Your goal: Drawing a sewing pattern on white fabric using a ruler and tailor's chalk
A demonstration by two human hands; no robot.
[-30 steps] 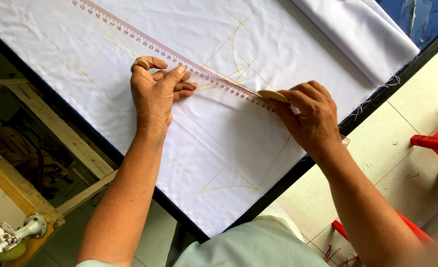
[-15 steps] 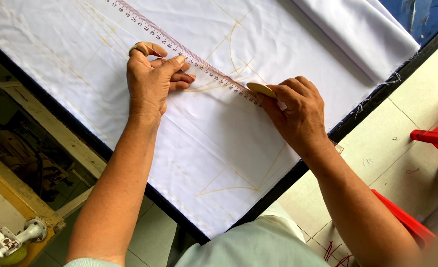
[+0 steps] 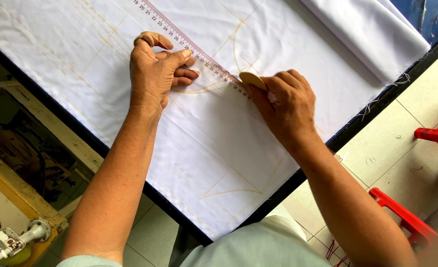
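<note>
White fabric [image 3: 219, 148] marked with yellow chalk lines lies spread over a dark-edged table [image 3: 362, 121]. A long clear ruler [image 3: 179, 39] with a pink scale lies slantwise across it. My left hand [image 3: 154, 74] presses flat on the ruler, fingers spread over its edge. My right hand [image 3: 285, 104] pinches a flat tan piece of tailor's chalk [image 3: 251, 79], whose tip touches the fabric at the ruler's lower end.
A folded stretch of white cloth [image 3: 372, 29] lies at the table's far right. Red plastic stools [image 3: 436, 136] stand on the tiled floor to the right. A wooden frame [image 3: 26, 113] and a sewing machine part [image 3: 11, 242] sit lower left.
My right hand has slid the chalk leftward and upward along the ruler's edge. My left hand still presses on the ruler.
</note>
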